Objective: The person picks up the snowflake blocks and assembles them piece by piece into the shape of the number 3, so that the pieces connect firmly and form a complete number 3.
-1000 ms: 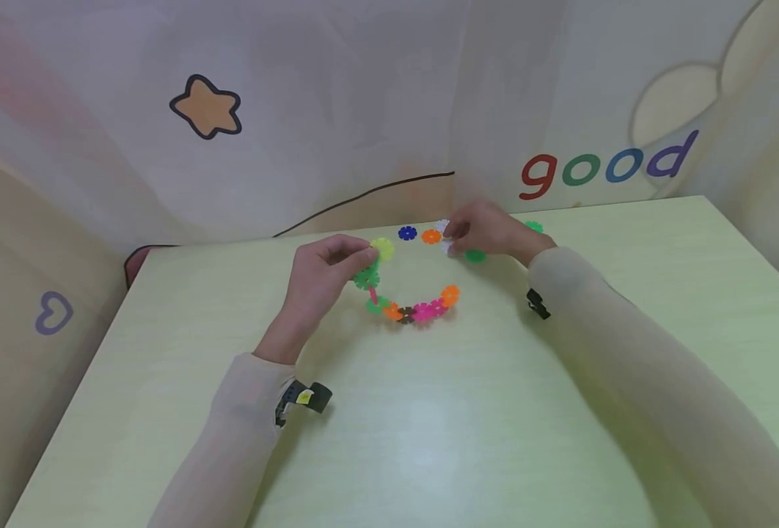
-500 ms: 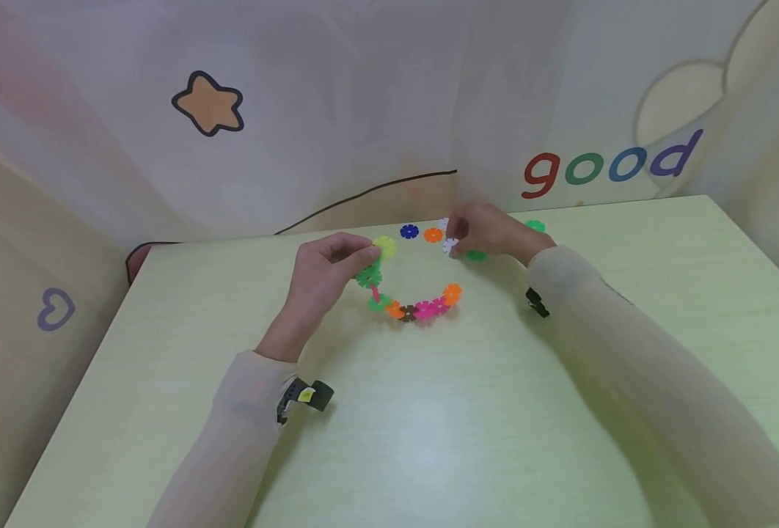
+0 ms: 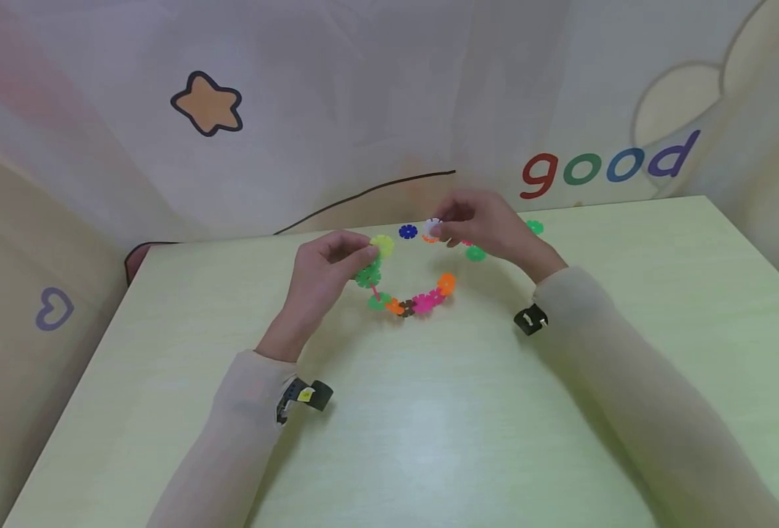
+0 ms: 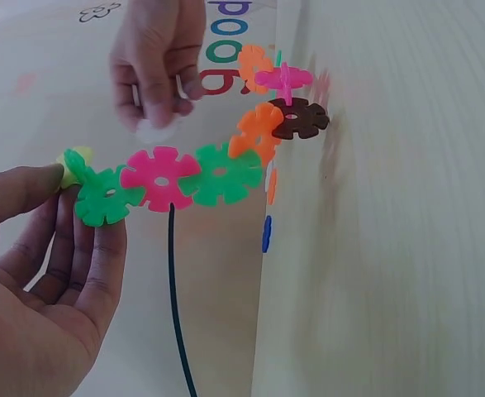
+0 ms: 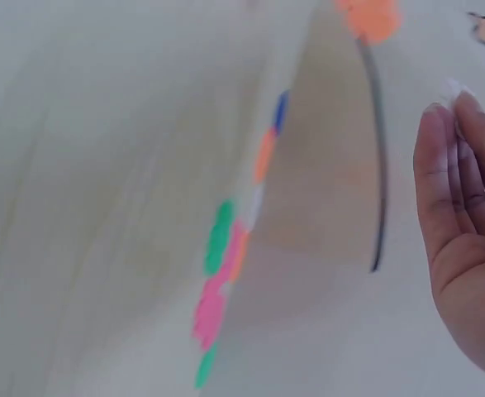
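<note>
My left hand (image 3: 323,286) pinches one end of a chain of interlocking snowflake discs, by a yellow disc (image 3: 383,245) and a green disc (image 4: 107,197). From there the chain curves through pink, green, orange and brown discs to an orange disc (image 3: 447,284) at its free end. In the left wrist view, a pink disc (image 4: 161,179) is slotted between green ones. My right hand (image 3: 485,224) pinches a white snowflake disc (image 3: 433,226) between thumb and fingers, raised in front of the far table edge. Fingertips cover part of the white disc in the right wrist view.
Loose discs lie along the far edge of the pale table (image 3: 389,411): a dark blue disc (image 3: 408,232), an orange one partly hidden behind the white disc, a green disc (image 3: 475,254) and another green disc (image 3: 535,227). A printed curtain (image 3: 337,110) hangs right behind the table.
My right hand has lifted the white disc from the far part of the table and brought it slightly left. The chain's free end has shifted slightly up and left; my left hand has barely moved.
</note>
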Motion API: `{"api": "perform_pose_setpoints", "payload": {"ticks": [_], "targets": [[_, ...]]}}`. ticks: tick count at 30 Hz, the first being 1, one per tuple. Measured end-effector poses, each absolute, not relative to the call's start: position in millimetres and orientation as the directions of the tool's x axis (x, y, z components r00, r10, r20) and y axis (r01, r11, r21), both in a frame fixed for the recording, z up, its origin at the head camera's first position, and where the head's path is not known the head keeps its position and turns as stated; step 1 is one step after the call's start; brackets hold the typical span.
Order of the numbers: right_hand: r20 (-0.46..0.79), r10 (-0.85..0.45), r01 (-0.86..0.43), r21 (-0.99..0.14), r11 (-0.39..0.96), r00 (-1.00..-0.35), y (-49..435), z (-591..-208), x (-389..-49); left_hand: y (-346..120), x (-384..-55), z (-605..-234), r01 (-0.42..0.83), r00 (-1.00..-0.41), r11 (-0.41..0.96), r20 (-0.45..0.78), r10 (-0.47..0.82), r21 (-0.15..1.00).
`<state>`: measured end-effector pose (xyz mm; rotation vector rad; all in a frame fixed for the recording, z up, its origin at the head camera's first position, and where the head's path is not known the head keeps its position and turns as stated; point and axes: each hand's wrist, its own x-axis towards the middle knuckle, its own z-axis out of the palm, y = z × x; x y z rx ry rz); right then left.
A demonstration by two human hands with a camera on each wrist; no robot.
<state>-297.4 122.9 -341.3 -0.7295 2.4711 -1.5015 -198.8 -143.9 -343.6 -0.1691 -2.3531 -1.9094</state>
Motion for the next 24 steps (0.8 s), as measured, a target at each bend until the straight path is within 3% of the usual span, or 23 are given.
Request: {"api": "perform_pose_setpoints", "payload": {"ticks": [9,24], "targets": [[0.273,-0.488,-0.379,-0.916,0.131,-0.829,107,-330,-268,-144,-200,-343,0.123,-0.992,0.207,0.124,0.007,0.971],[0.38,-0.538,-0.447,-0.895,-0.007,-0.752,99,-333,-258,-143,-198,-339,0.12,-0.993,0.203,0.119,0.015,0.972]]}}
